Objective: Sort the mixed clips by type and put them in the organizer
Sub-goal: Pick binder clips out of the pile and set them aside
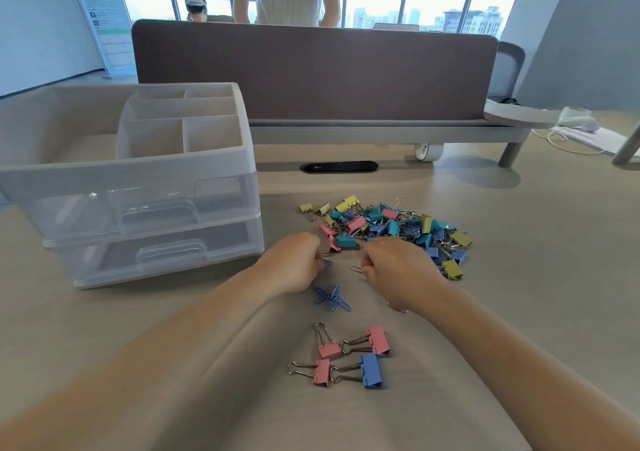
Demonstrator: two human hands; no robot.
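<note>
Pink binder clips number three, blue one; left hand, right hand pinch paperclips.

Left hand, right hand, pinching paper clips

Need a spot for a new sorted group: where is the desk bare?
Bare desk lies right of the right forearm, below the mixed pile, and left of the left forearm, before the organizer. Crowded: between the forearms, around blue paper clips and sorted binder clips.
</note>
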